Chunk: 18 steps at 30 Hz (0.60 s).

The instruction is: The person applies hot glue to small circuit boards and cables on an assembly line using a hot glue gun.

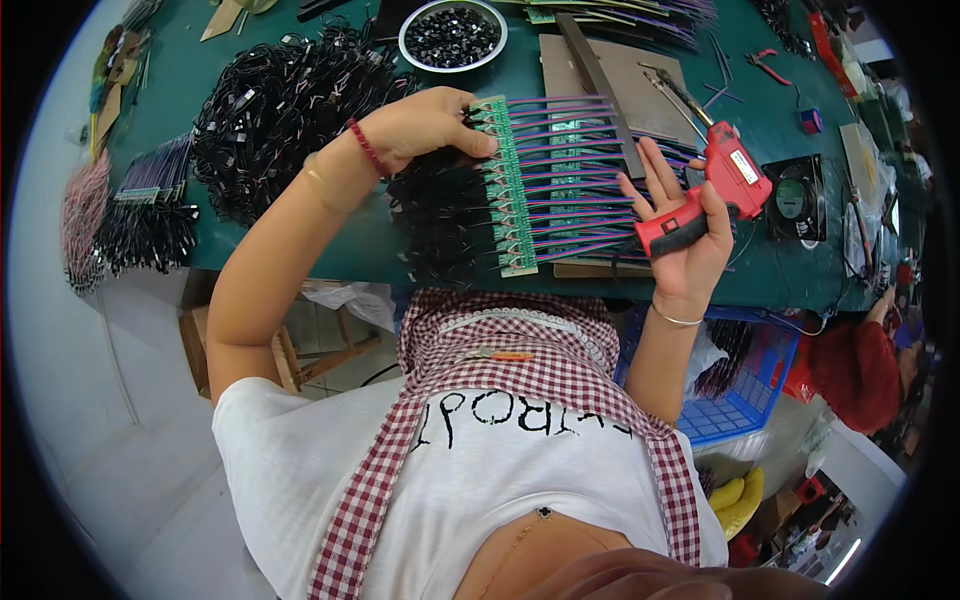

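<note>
My left hand [425, 130] pinches the upper end of a long green circuit board strip [512, 205] between thumb and fingers. Purple and dark wires [560, 170] run in a row from its right side. Black cables [440, 225], partly blurred, hang off its left side. Beneath the wires lies a second green board strip [567, 205]. My right hand [688, 262], palm up, holds a red and black soldering gun [735, 170] across the palm with the thumb over it. Some of its fingers stretch out beside the wire ends. The gun's tip points away from me.
A cardboard sheet [655, 85] with a dark bar [592, 75] lies under the work. Left are a black cable heap [280, 120] and a bowl [404, 42] of small black parts. Right are pliers [770, 68], a solder spool [811, 121] and a fan [797, 200]. Below stands a blue basket [725, 415].
</note>
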Motion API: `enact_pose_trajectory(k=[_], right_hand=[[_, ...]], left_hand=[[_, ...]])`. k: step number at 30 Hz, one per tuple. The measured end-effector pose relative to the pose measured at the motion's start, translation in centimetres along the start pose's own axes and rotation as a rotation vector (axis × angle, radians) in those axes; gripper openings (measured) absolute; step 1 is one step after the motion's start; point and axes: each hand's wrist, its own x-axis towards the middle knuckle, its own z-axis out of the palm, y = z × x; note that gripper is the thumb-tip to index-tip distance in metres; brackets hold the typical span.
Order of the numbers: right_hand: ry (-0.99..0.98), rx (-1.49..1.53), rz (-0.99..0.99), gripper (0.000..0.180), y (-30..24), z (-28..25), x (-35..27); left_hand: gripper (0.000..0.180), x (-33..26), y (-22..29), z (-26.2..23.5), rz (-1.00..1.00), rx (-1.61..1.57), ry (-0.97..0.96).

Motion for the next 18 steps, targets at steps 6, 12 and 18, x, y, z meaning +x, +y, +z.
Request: enact_pose_trajectory(k=[6, 12, 18], right_hand=[[-0.023, 0.002, 0.066, 0.028, 0.4, -0.4, -0.4], [-0.080, -0.057, 0.035, 0.031, 0.6, -1.1, -1.7], [-0.076, -0.080, 0.052, 0.030, 0.0, -0.7, -2.8]], left_hand=[[0.048, -8.6, 1.9, -1.4, 0.229, -0.136, 0.124], [0.031, -22.4, 2.5, -5.2, 0.466, -0.080, 0.639], [0.029, -40.0, -1.9, -12.4, 0.540, -0.173, 1.175]])
